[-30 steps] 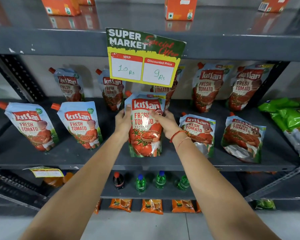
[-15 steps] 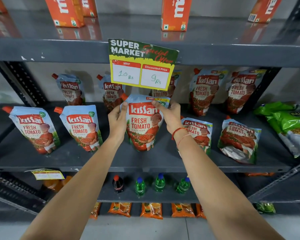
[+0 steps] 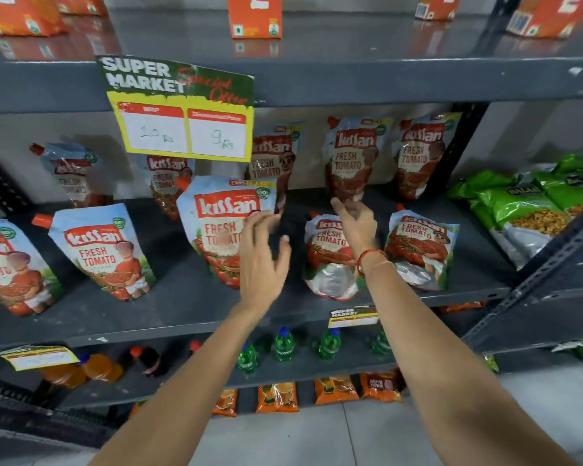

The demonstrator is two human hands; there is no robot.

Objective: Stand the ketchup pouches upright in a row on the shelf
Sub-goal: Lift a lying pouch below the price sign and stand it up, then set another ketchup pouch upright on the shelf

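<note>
While both hands hover empty, ten ketchup pouches (image 3: pixel 223 230) occupy one shelf (image 3: pixel 189 317).

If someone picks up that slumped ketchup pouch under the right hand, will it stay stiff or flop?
Probably floppy: the slumped pouch sags backward, its silvery base crumpled. Likely slippery too, since the film looks glossy. It may tip again unless its base is flattened on the shelf.

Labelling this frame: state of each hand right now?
Left hand: open, holding nothing, in front of the centre pouch.
Right hand: open, holding nothing.
</note>
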